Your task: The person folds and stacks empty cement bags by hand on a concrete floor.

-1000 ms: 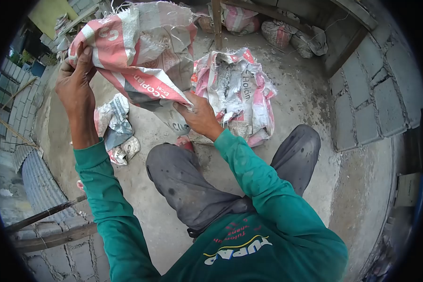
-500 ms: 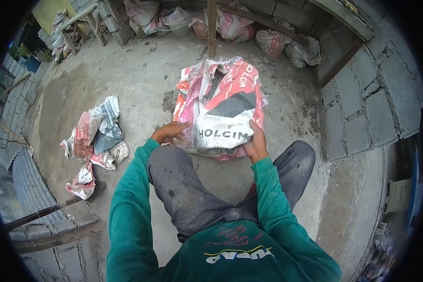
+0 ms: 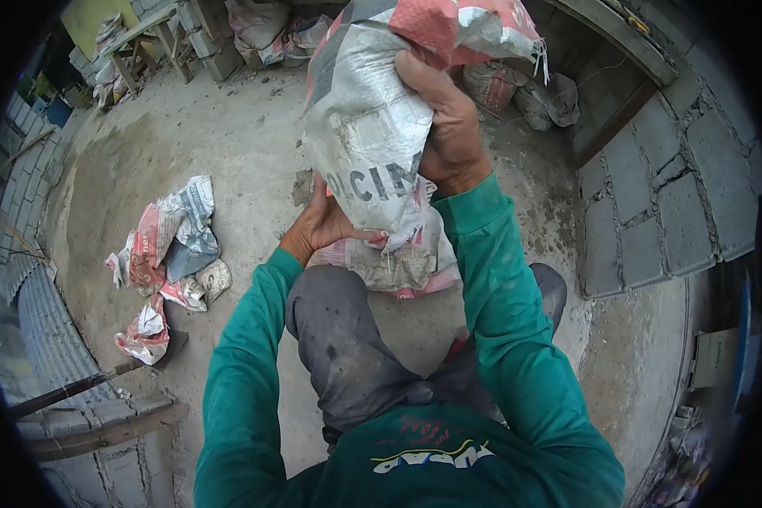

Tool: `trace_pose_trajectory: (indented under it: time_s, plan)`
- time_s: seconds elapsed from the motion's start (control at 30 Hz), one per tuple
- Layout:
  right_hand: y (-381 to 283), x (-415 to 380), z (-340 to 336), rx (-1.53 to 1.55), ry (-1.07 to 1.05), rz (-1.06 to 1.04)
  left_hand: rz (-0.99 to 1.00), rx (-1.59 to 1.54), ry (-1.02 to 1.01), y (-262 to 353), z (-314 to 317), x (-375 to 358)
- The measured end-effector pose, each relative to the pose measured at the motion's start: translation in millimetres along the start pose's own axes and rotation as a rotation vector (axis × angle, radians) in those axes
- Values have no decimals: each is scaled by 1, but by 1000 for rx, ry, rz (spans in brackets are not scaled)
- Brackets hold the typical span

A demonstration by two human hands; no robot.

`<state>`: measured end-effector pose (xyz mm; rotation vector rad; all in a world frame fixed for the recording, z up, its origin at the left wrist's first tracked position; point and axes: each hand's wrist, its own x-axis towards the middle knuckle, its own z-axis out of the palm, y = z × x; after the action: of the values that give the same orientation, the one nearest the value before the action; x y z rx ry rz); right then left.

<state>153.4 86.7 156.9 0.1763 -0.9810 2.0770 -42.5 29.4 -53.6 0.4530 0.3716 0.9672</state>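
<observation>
An empty white and red cement sack [image 3: 364,127], with part of its black lettering showing, is raised in front of me. My right hand [image 3: 450,127] is closed on its right side, thumb on the near face and the other fingers mostly hidden. At the sack's lower left edge is my left hand [image 3: 326,222], its thumb side pressed against the bottom and some fingers behind the fabric. More flattened sacks [image 3: 398,267] lie on the concrete between my knees, partly covered by the raised one.
A loose heap of crumpled sacks [image 3: 173,245] lies to the left. Several filled sacks [image 3: 489,85] line the back wall. A concrete block wall [image 3: 643,195] stands on the right, a wooden bench [image 3: 148,42] at the back left, and corrugated sheet [image 3: 55,330] lies at the left.
The lettered sack has come up off the pile in my right hand, toward the camera. My left hand has shifted to its lower edge, and sacks beneath are exposed.
</observation>
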Motion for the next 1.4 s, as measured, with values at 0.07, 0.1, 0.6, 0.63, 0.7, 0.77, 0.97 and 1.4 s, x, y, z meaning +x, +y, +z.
trace_pose_trajectory:
  time_s: [0.07,0.1,0.6,0.63,0.7,0.77,0.97,1.4]
  plan:
    - [-19,-13,-2,16,-35,-43,269,-108,57,36,36,5]
    - [-27,-25,-6,6,-21,-81,352,-127,71,50,38,8]
    - [81,-225,-199,-1695,1271,222,-583,1314,1231,-103,-85,-85]
    - [85,-213,-185,-1936,1134,121,-531,1129,1194,-99,-91,-82]
    - [104,-188,-159,-2057,851,236,-461,846,1105,-94,-94,-78]
    - [134,-164,-160,-2118,487,307,-464,731,1064,-94,-106,-74]
    - [226,-185,-254,-2114,433,1023,-349,1032,1030,-119,-148,-115]
    - [242,-198,-289,-2131,428,1004,-371,1578,2664,-49,-194,-511]
